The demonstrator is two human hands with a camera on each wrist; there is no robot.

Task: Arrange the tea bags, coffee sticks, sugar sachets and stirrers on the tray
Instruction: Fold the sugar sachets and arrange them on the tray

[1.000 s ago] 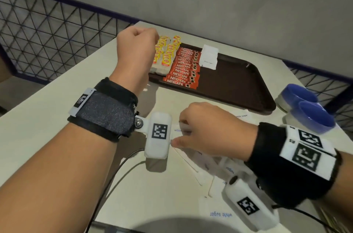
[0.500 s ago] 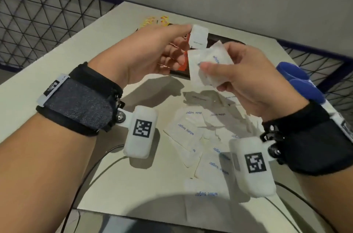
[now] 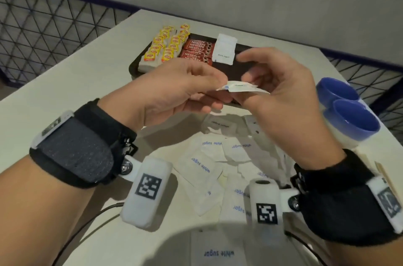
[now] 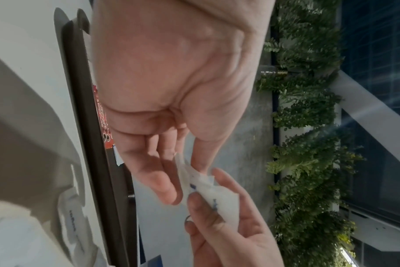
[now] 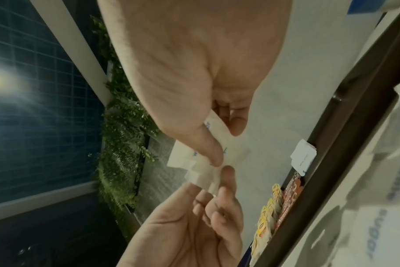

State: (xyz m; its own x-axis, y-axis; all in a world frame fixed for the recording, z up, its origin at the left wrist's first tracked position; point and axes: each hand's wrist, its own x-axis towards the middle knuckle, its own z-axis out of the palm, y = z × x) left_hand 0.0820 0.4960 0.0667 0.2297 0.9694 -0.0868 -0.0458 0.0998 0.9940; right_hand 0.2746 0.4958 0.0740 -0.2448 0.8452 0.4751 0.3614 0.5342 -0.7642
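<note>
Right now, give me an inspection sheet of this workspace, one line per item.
Surface: pale table.
Job's things: brown tray holds tea bags, coffee sticks and sugar sachets; loose sachets lie on the table; stirrers at its right edge.
Clutter: two blue bowls.
Grippers: left hand and right hand both pinch held sachets.
Cables: black leads.
Surroundings: mesh fence, grey wall.

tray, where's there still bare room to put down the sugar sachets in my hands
The tray floor is bare to the right of the sugar sachet stack, up to its right rim. The tray's left end is crowded: tea bags, then coffee sticks. Loose sachets cover the table in front of it.
</note>
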